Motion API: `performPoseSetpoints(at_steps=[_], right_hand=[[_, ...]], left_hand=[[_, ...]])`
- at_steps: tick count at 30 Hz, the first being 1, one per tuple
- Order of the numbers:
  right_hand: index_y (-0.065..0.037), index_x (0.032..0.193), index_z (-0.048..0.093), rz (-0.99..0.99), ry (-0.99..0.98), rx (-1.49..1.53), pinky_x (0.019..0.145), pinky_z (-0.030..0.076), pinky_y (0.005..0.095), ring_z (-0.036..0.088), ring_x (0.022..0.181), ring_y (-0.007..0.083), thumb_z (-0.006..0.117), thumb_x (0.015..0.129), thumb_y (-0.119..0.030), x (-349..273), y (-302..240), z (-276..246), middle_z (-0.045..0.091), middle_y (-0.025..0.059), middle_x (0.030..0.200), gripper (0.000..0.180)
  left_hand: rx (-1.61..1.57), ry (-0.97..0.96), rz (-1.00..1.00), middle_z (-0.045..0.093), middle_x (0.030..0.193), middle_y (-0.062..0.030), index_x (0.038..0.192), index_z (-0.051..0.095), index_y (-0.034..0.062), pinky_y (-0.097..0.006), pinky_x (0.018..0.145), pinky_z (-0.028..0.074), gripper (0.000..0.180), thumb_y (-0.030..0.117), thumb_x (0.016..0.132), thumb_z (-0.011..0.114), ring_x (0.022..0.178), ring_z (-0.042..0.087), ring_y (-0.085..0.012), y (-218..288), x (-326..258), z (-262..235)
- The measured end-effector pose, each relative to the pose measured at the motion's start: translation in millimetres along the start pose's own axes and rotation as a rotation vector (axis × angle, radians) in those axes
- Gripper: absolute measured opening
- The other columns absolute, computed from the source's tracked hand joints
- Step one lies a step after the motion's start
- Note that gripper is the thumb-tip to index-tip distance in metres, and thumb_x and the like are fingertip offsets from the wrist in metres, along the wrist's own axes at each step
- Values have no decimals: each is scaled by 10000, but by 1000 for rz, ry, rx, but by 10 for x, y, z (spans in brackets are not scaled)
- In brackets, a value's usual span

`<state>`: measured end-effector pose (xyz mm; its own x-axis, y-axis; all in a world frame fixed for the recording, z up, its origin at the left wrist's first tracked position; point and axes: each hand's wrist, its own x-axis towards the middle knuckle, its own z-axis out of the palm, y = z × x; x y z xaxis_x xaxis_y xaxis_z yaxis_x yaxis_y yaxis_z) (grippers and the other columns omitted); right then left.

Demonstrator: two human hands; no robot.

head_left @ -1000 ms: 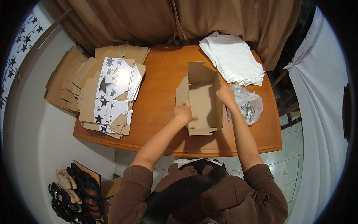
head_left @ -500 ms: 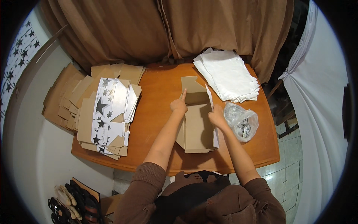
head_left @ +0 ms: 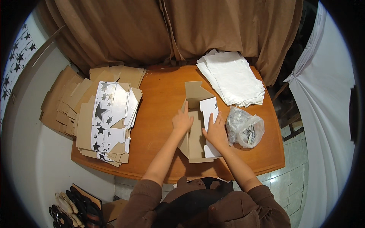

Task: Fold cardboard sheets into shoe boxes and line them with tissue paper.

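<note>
A partly folded cardboard box (head_left: 196,133) stands on the table in front of me, brown inside, its far flap (head_left: 197,90) upright. At its left wall is my left hand (head_left: 182,122), gripping the edge with the index finger stretched along it. My right hand (head_left: 216,133) lies with fingers spread on the white right-hand flap (head_left: 207,107), which is bent inward over the box and carries a dark star. That palm presses the flap from above and holds nothing.
Left on the wooden table (head_left: 161,98) lies a stack of flat cardboard blanks (head_left: 84,117), several white with stars. White paper sheets (head_left: 232,78) are piled at the back right. A clear plastic bag (head_left: 249,129) with small items sits close to my right hand.
The right flap has gone from upright to folded inward over the box. My right hand has opened out onto it; my left hand has slid slightly nearer along the left wall.
</note>
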<state>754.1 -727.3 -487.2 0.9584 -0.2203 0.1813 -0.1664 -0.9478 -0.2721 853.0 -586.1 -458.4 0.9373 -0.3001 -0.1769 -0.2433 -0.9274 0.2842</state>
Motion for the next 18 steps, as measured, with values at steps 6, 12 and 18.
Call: performPoseSetpoints(at_steps=[6, 12, 18], right_hand=[[6, 1383, 305, 41, 15, 56, 891, 460, 457, 368, 1200, 497, 620, 762, -383, 14, 9, -55, 201, 364, 1389, 797], [-8, 1405, 270, 88, -54, 180, 951, 384, 506, 357, 1197, 531, 522, 835, -424, 23, 29, -129, 182, 385, 1391, 749], [-47, 1424, 230, 124, -143, 180, 929, 424, 499, 330, 1240, 512, 536, 827, -443, 39, -3, -183, 140, 342, 1425, 779]], left_hand=[[-189, 42, 424, 325, 1393, -280, 1425, 283, 92, -449, 1091, 217, 644, 524, 948, 294, 1347, 234, -396, -298, -830, 402], [-1273, -330, 555, 408, 1367, -173, 1391, 346, 52, -408, 1093, 220, 801, 655, 900, 152, 1320, 314, -288, -340, -1158, 98], [-607, -389, 887, 481, 1315, -112, 1325, 446, 89, -390, 1051, 298, 692, 587, 848, 507, 1217, 441, -279, -252, -1183, -181]])
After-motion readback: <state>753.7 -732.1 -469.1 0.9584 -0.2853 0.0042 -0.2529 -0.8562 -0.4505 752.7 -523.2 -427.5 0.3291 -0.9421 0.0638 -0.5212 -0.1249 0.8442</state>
